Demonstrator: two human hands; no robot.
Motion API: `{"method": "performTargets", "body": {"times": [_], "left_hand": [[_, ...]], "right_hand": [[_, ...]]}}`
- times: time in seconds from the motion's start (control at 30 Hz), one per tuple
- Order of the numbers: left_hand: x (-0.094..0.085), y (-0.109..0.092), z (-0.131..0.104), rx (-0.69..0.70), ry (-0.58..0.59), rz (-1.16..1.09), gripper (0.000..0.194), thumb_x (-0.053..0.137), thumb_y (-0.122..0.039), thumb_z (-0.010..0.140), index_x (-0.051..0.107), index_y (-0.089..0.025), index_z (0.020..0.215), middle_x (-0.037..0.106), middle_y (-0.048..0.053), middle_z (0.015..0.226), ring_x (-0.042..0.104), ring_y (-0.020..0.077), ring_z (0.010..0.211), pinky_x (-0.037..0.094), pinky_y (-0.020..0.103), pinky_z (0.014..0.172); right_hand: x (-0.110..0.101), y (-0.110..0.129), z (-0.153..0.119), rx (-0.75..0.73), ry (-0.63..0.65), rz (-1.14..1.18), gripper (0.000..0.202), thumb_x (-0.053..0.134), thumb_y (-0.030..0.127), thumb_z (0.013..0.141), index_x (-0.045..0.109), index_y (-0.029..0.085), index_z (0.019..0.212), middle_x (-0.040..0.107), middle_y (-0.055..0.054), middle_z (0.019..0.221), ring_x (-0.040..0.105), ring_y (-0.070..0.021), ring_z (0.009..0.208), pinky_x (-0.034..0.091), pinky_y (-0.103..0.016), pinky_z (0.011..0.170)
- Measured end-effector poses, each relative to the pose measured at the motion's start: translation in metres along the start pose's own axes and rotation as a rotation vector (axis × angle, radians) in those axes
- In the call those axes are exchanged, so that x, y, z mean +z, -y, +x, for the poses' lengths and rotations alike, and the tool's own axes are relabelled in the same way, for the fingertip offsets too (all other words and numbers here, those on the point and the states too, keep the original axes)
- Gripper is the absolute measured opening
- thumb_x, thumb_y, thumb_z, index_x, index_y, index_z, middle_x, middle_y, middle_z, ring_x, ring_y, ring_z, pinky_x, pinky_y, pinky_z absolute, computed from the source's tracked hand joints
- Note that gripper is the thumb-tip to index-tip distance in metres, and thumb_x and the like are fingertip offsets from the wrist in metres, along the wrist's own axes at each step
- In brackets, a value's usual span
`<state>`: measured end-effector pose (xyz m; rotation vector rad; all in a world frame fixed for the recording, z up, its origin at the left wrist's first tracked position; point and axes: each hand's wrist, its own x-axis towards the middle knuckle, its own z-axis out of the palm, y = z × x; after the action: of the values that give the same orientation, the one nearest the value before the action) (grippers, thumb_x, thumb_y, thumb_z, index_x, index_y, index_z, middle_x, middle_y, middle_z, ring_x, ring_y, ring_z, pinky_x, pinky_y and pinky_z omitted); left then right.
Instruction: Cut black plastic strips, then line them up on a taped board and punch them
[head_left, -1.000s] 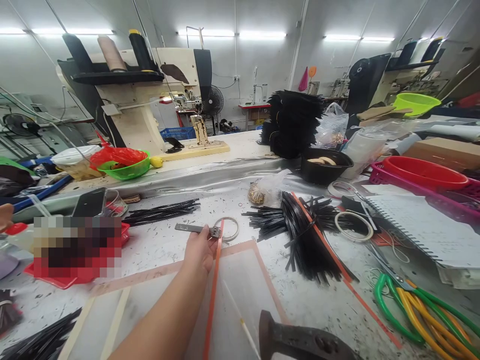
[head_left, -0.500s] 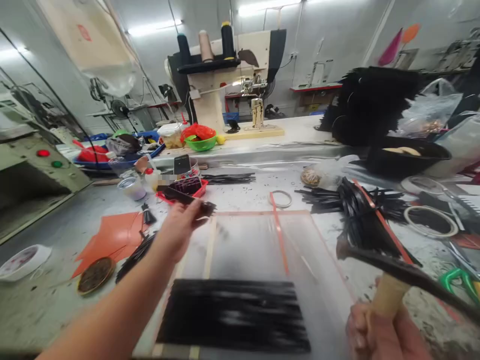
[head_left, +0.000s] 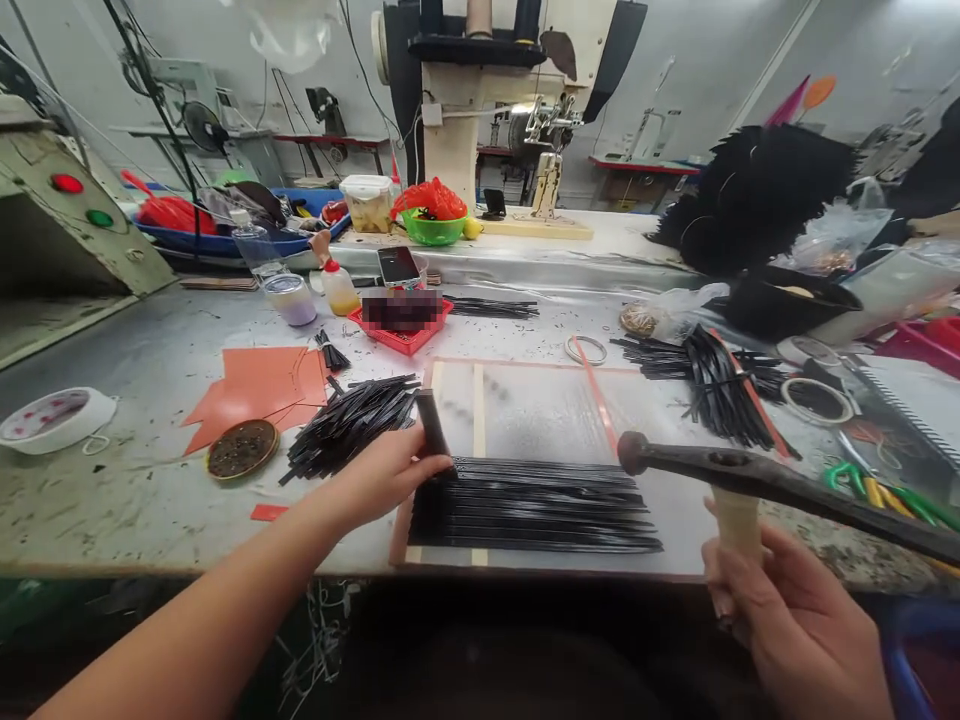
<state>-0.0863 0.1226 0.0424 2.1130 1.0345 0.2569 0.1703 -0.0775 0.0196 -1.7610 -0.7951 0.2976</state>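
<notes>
My left hand [head_left: 394, 462] pinches a dark, narrow flat bar-shaped tool [head_left: 431, 420], standing nearly upright. Its lower end meets the left end of a row of black strips [head_left: 540, 508], laid side by side on a pale translucent board [head_left: 525, 410]. In my right hand [head_left: 780, 585] is a hammer [head_left: 739, 470], gripped by its light handle, the dark metal head raised above the right side of the board. Left of the board lies a pile of loose black strips [head_left: 352, 420], close to my left hand.
At the left are orange sheets [head_left: 266, 385], a round brown dish [head_left: 241, 450] and a tape roll [head_left: 56, 418]. A red basket [head_left: 405, 338] stands behind the board. On the right lie a tied black bundle [head_left: 724, 390] and green-handled scissors [head_left: 847, 480]. A sewing machine [head_left: 450, 130] rises at the back.
My left hand has come back from beside the red basket with the dark tool and set it at the strips' left end. The hammer stays in my right hand. The view has shifted.
</notes>
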Motion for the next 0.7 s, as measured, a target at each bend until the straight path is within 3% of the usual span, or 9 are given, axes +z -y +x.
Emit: {"method": "performTargets", "body": {"times": [0.37, 0.7], "left_hand": [[0.006, -0.005, 0.017, 0.050, 0.092, 0.121, 0.021, 0.046, -0.039, 0.079, 0.051, -0.018, 0.076, 0.064, 0.007, 0.078, 0.058, 0.0236, 0.072, 0.042, 0.032, 0.063], [0.008, 0.000, 0.020, 0.078, 0.118, 0.081, 0.023, 0.046, -0.038, 0.080, 0.055, -0.018, 0.085, 0.066, 0.008, 0.089, 0.060, 0.0241, 0.081, 0.044, 0.032, 0.071]], "right_hand": [[0.003, 0.013, -0.014, -0.087, 0.016, 0.100, 0.028, 0.066, 0.040, 0.070, 0.064, 0.024, 0.093, 0.053, 0.003, 0.054, 0.042, -0.0111, 0.041, 0.039, -0.023, 0.038], [0.015, 0.028, -0.008, -0.219, 0.144, 0.082, 0.021, 0.060, 0.036, 0.076, 0.062, 0.024, 0.094, 0.054, 0.003, 0.058, 0.044, -0.0106, 0.042, 0.035, -0.022, 0.037]]}}
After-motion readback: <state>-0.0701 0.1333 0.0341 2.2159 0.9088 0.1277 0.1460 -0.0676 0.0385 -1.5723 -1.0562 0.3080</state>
